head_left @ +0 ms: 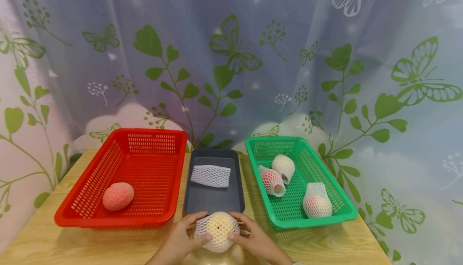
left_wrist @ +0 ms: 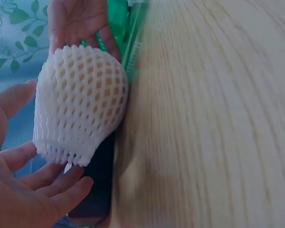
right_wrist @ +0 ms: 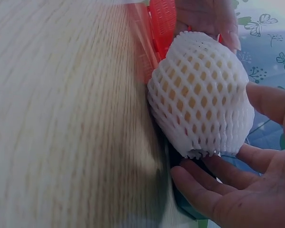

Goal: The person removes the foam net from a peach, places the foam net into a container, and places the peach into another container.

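A round yellow fruit (head_left: pixel 221 228) with a small dark spot on top sits inside a white foam net sleeve (left_wrist: pixel 61 126), just in front of the dark tray. My left hand (head_left: pixel 182 236) holds it from the left side, thumb on the near face and fingers around the far side. From the right, my right hand (head_left: pixel 256 239) holds it in a similar way. In both wrist views the net's open end (right_wrist: pixel 213 153) points toward that hand's fingers, which lie at its rim. The net covers most of the fruit.
A dark grey tray (head_left: pixel 213 205) holds a flat white foam net (head_left: pixel 211 176). At left, a red basket (head_left: pixel 155 190) holds a pinkish-red fruit (head_left: pixel 118 196). The green basket (head_left: pixel 294 213) at right holds several netted fruits (head_left: pixel 317 201). A patterned curtain (head_left: pixel 231 96) hangs behind the wooden table (head_left: pixel 36 241).
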The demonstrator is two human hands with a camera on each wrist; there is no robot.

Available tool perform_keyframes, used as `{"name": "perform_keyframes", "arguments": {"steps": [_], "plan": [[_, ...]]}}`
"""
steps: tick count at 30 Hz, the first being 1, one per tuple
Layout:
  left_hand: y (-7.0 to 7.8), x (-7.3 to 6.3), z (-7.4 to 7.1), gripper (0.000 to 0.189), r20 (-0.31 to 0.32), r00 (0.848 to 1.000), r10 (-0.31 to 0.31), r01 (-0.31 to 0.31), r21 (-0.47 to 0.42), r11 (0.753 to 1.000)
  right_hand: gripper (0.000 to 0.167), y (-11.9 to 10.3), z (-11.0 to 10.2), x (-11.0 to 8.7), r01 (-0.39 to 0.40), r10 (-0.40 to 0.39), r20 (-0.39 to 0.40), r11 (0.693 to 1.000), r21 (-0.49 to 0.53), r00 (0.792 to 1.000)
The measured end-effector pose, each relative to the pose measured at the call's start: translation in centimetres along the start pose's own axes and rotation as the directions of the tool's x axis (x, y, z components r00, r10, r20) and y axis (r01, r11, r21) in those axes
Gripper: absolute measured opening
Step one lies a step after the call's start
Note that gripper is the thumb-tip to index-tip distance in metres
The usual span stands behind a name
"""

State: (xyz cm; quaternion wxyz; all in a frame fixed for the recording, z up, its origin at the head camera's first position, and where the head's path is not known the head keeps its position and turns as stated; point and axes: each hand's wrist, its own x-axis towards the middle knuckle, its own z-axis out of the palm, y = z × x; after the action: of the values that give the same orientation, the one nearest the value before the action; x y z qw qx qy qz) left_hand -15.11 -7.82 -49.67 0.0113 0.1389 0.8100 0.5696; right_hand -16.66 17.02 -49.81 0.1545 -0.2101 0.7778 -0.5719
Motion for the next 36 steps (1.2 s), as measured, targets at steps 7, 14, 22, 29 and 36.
{"name": "perform_keyframes", "arguments": {"steps": [7,14,22,29,36], "plan": [[0.6,0.2,0.3,0.06,0.01,0.999,0.038,-0.039,0.048,0.998,0.055,-0.1,-0.2,0.0,0.012,-0.012,-0.008,1.0,-0.013,1.0],[0.9,0.5,0.5,0.061,0.033,0.997,0.076,-0.077,0.046,0.996,0.055,-0.4,-0.4,0.0,0.039,-0.039,-0.031,0.999,-0.002,0.999],[2.0,1.0,0.4,0.062,0.081,0.987,0.137,-0.145,0.107,0.984,0.052,-1.5,-1.1,-0.1,0.061,-0.068,-0.08,0.994,-0.088,0.995],[4.6,1.5,-0.8,0.061,0.051,0.974,0.219,-0.224,0.192,0.955,0.05,-3.5,-2.7,-0.4,0.101,-0.12,-0.145,0.987,-0.128,0.982],[6.5,1.7,-4.3,0.067,-0.028,0.965,0.259,-0.24,0.296,0.925,0.052,-5.3,-5.7,-1.2,0.235,-0.266,-0.201,0.958,-0.164,0.943]]}}
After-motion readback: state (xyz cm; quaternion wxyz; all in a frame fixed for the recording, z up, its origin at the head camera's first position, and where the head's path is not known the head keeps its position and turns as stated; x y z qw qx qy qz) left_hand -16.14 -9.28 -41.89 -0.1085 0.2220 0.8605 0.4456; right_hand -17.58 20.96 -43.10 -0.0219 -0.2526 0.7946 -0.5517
